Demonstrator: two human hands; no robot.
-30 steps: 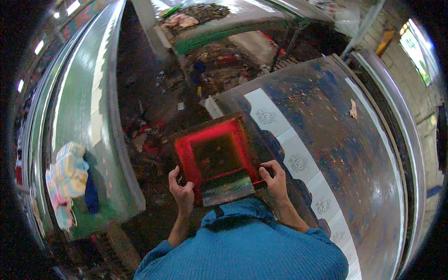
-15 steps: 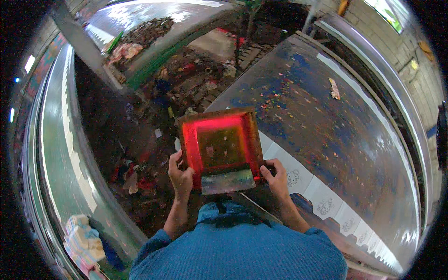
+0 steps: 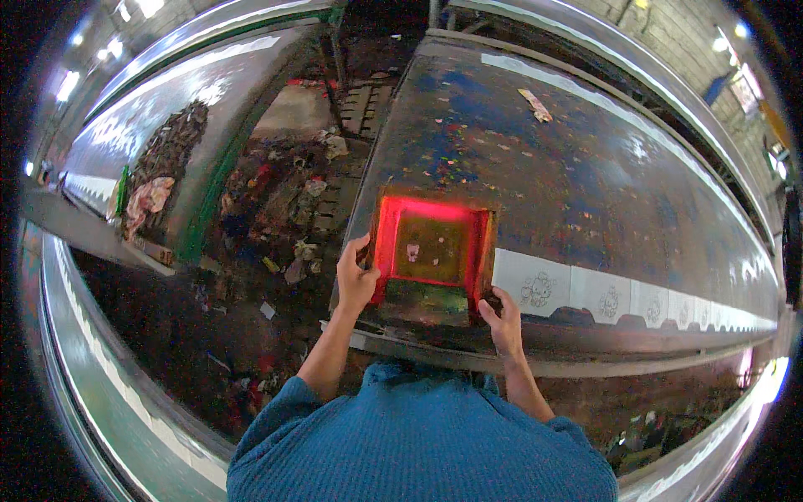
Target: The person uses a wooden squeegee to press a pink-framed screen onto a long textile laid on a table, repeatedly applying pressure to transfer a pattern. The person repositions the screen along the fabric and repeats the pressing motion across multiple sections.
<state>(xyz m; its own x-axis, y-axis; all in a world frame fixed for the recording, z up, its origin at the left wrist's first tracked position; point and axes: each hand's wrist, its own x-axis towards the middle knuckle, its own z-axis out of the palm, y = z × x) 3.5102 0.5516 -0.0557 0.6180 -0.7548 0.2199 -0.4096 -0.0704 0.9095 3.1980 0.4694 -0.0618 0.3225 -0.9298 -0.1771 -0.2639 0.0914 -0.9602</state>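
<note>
Both my hands hold a screen-printing frame [image 3: 431, 207] by its two sides, over the near left end of the long table. Bright red borders surround its dark olive mesh, which has a few small pale marks. Inside, along the near end, lies a squeegee [image 3: 427, 303] with a wide, flat greyish blade. My left hand [image 3: 357, 280] is closed around the left side, and my right hand [image 3: 503, 322] grips the near right corner. Just right of the frame, a row of white pieces [image 3: 552, 284] with outlined cartoon figures runs along the table's near edge. Whether the frame touches the table is hard to tell.
The long table [image 3: 602, 192] is stained blue and speckled with paint; a small scrap [image 3: 535, 105] lies on it. Littered floor [image 3: 268, 309] is to the left. Another table [image 3: 217, 109] at the far left carries a dark heap [image 3: 171, 142] and a crumpled pinkish cloth [image 3: 149, 205].
My view and body have turned rightward. The frame has come from beside the table's corner to over its near left end, still in both hands, with the squeegee inside.
</note>
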